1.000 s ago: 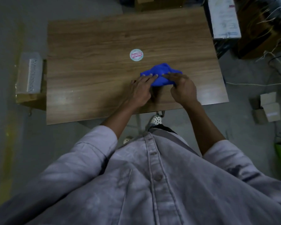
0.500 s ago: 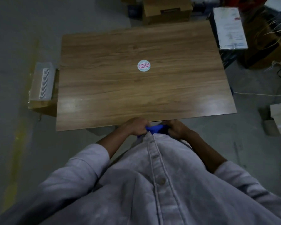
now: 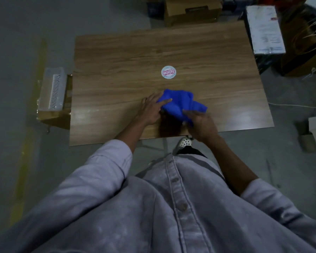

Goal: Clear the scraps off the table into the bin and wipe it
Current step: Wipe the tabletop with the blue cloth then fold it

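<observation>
A wooden table (image 3: 117, 70) is seen from above. A cardboard box (image 3: 190, 13) is seen beyond its far edge, and a clear slotted plastic container (image 3: 51, 88) is set just beside its left edge. A crumpled blue cloth (image 3: 179, 103) is laid on the tabletop near the front edge. It is pressed by the left hand (image 3: 150, 111), whose fingers are held straight. Its near corner is gripped by the curled fingers of the right hand (image 3: 202, 125), which is somewhat blurred. A round sticker (image 3: 168, 72) is found just beyond the blue cloth.
</observation>
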{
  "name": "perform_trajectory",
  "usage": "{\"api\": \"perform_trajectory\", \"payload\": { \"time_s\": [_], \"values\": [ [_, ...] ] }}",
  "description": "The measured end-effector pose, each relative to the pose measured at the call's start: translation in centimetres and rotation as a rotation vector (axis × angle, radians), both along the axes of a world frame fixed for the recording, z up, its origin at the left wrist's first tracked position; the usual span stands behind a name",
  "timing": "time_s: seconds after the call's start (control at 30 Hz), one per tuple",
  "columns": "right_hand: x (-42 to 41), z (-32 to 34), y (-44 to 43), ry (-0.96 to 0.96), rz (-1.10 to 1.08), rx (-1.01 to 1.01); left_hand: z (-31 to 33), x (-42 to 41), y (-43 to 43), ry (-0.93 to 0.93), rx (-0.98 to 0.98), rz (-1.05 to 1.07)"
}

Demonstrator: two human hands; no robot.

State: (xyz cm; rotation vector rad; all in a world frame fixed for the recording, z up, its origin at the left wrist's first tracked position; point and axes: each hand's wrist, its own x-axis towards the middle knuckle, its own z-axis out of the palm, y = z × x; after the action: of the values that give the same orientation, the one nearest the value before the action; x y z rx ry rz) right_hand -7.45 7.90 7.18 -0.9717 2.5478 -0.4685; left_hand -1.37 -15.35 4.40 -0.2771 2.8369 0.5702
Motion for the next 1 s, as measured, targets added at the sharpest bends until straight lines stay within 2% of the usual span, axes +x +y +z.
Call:
{"api": "perform_trajectory", "payload": {
  "time_s": [0.03, 0.07, 0.2, 0.37, 0.5, 0.63, 0.77, 0.87, 0.93, 1.0],
  "values": [
    [0.6, -1.3, -0.2, -0.063, 0.041, 0.152, -1.5, 1.0, -0.1, -0.092, 0.039, 0.062],
    [1.0, -2.5, -0.3, -0.078, 0.048, 0.205, -2.9, 2.1, -0.2, -0.125, 0.085, 0.150],
    [0.9, -4.9, -3.1, -0.010, -0.065, -0.004, -6.5, 5.2, 0.0, -0.006, 0.136, 0.405],
    [0.8, -9.9, -8.8, 0.023, -0.143, 0.051, -9.2, 5.2, 0.5, 0.206, 0.012, 0.501],
    [3.1, -11.8, -7.0, 0.154, -0.102, 0.130, -11.0, 2.7, -1.0, 0.362, -0.025, 0.491],
    [3.1, -11.7, -3.3, 0.119, -0.415, 0.212, -12.6, -0.5, -3.4, 0.433, -0.065, 0.367],
    [0.1, -12.0, -7.4, 0.123, -0.608, 0.208, -13.4, -0.7, -3.8, 0.532, -0.038, 0.380],
    [0.9, -12.5, -12.5, 0.138, -0.422, 0.197, -13.4, -0.7, -4.0, 0.619, 0.061, 0.433],
    [3.9, -12.5, -14.3, 0.146, -0.242, 0.187, -12.9, -0.5, -4.3, 0.590, 0.154, 0.436],
    [6.4, -12.0, -13.4, 0.135, -0.153, 0.174, -12.7, 0.1, -4.6, 0.555, 0.175, 0.379]
  ]
}}
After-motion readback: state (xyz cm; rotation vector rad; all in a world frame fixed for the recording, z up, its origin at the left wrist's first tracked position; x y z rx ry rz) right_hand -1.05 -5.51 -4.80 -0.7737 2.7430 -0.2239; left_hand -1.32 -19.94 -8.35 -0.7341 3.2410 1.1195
